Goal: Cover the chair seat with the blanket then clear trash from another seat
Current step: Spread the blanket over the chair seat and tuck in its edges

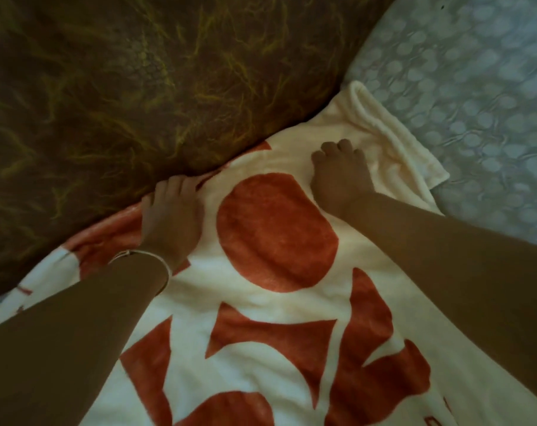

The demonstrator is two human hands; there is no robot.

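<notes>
Both hands flat on blanket (279, 235): L hand (168, 216) grip open at cushion (138, 87) edge, R hand (337, 176) fingers curled, grasp unclear.

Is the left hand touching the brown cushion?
Touching. The head view shows the left hand flat on the blanket, fingertips pushed against the brown cushion.

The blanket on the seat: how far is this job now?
Done: the blanket lies spread over the seat. In hand: the left hand tucks its edge against the brown back cushion; the right hand presses it flat. Left: the trash, not in view.
</notes>
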